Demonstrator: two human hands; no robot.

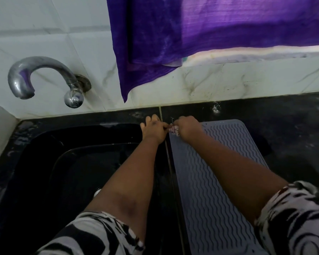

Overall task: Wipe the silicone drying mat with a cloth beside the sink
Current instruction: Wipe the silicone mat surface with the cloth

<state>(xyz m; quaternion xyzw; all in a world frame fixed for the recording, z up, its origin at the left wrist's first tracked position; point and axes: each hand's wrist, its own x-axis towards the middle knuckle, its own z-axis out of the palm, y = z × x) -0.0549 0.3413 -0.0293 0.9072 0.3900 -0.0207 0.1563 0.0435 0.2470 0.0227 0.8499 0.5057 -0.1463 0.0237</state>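
A grey silicone drying mat with wavy ridges lies on the black counter to the right of the sink. At its far left corner my right hand grips a small bunched cloth, pale with pinkish marks and mostly hidden under the fingers. My left hand is right beside it over the sink's edge, its thumb and forefinger pinching the cloth's left end. Both forearms stretch forward, the right one lying over the mat.
A black sink fills the left side, with a chrome tap on the tiled wall above it. A purple curtain hangs over the wall behind the wet black counter.
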